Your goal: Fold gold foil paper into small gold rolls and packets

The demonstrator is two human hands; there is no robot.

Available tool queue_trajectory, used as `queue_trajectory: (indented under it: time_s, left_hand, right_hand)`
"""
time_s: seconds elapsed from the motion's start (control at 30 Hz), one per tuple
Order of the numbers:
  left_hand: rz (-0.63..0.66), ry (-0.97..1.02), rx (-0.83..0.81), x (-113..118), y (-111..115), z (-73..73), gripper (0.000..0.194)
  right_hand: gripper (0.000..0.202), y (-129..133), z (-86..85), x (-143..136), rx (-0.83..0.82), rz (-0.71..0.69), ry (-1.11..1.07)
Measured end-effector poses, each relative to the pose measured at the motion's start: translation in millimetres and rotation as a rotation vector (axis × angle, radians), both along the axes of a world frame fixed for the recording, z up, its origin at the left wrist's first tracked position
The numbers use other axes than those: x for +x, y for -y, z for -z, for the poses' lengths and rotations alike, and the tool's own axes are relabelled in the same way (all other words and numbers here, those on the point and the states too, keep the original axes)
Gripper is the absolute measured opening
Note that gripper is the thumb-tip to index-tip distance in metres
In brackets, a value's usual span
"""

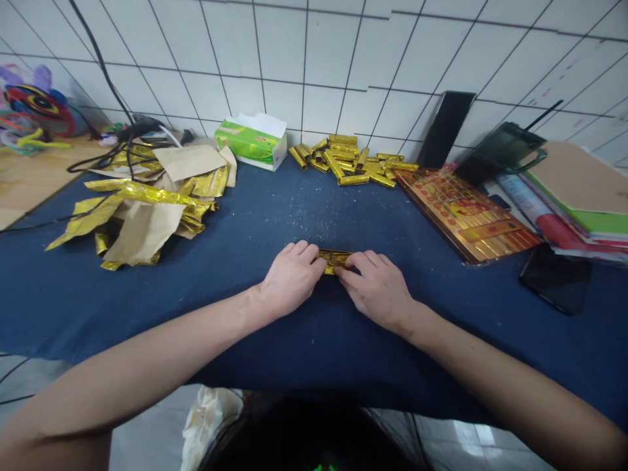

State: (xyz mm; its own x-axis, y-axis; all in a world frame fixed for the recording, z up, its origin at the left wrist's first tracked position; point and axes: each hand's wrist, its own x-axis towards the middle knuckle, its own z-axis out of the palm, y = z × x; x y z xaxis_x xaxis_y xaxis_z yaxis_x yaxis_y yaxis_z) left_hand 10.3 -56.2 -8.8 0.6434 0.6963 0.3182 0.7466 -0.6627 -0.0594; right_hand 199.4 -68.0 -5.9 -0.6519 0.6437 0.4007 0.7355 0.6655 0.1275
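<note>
A small strip of gold foil paper [334,260] lies at the middle of the blue cloth [294,340], between my two hands. My left hand [293,278] grips its left end with the fingers curled together. The right end is pinched by the thumb and fingers of my right hand [377,284]. Several small gold foil rolls [353,160] are heaped against the tiled wall beyond my hands. To the left sits a pile of crumpled gold foil and brown paper [144,229].
A green tissue box [252,144] stands at the wall. On the right are a gold and red packet [471,212], an upright black device [446,131], a dark mug [505,150], stacked papers [579,176] and a phone [557,278]. Black cables [105,78] cross the left side.
</note>
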Motion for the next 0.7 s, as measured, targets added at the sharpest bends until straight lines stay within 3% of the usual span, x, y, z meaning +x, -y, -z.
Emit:
queue_trajectory:
  time_s: [0.33, 0.7]
  left_hand:
    - [0.079, -0.092, -0.061, -7.2, 2.3, -8.4, 0.018]
    - [0.059, -0.126, -0.037, -5.9, -1.7, -7.3, 0.017]
  right_hand:
    - [0.02, -3.6, 1.0, 1.9, -0.12, 0.004, -0.021]
    - [0.024, -7.1, 4.0, 2.6, -0.079, -0.01, -0.043]
